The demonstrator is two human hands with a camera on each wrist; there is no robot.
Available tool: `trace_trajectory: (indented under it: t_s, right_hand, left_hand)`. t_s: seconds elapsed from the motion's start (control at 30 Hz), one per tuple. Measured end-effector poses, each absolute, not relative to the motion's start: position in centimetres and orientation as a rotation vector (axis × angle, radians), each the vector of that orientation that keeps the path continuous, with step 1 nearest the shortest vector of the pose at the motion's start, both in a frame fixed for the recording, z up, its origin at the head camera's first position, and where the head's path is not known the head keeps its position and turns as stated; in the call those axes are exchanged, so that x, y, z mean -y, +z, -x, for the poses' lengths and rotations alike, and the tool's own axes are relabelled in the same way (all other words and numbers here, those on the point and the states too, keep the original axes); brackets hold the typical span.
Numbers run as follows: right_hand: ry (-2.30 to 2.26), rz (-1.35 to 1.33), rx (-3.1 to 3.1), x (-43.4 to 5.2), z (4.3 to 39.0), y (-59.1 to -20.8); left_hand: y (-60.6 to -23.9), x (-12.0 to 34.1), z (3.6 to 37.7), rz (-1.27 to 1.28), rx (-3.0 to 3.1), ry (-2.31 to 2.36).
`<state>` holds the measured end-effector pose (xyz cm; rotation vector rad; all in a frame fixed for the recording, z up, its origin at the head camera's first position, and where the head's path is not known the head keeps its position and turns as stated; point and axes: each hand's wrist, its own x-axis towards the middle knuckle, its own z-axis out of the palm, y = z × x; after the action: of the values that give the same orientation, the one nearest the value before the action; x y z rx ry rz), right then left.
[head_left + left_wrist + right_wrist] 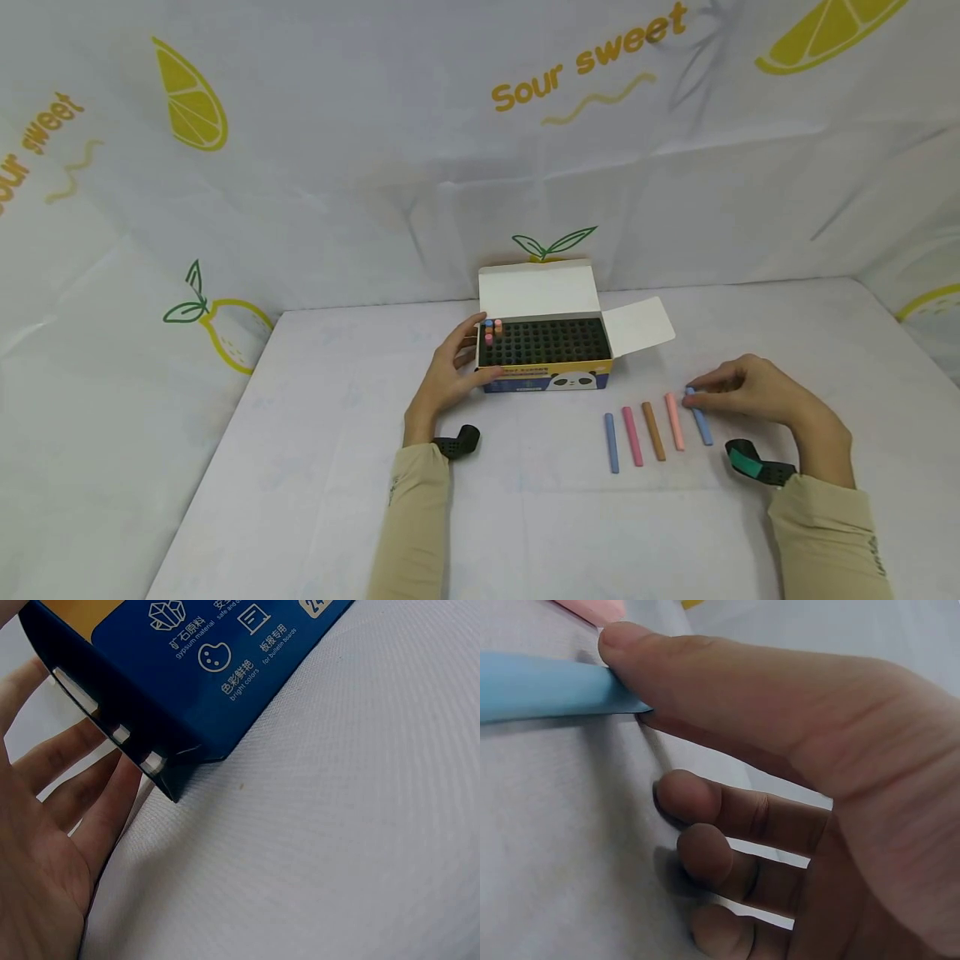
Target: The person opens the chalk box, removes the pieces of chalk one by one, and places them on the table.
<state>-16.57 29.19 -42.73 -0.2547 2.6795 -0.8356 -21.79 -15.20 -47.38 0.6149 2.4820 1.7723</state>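
Observation:
A chalk box (528,382), blue and yellow with a panda on its front, stands with its lid raised. Several coloured chalks (489,338) sit in the left end of its black holed insert (555,342). My left hand (440,383) grips the box's left end, thumb at the front; the left wrist view has its fingers against the open-edged end. On the right, my right hand (772,398) pinches the far end of a light blue chalk stick (702,427) lying on the table. In the right wrist view thumb and index finger meet at that blue stick (547,688).
Left of the held stick lie a pale pink chalk (674,422), a brown chalk (654,432), a dark pink chalk (632,437) and another blue chalk (612,443), side by side. The box's side flap (639,327) sticks out right. A printed cloth (360,167) hangs behind the table.

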Motion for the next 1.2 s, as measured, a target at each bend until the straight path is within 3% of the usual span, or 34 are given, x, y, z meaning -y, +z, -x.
trace_trajectory:
  t_s: [0.73,1.2]
  right_hand:
    - [-0.885,0.244,-2.817,-29.8,16.0,-41.5]
    - [-1.656,0.171,-2.984,-28.0,15.6,-38.9]
  left_hand:
    - [-47.2,15.2,21.7,-0.605,-2.49,1.757]
    - [-47.2,15.1,21.7,-0.635,-2.49,1.763]
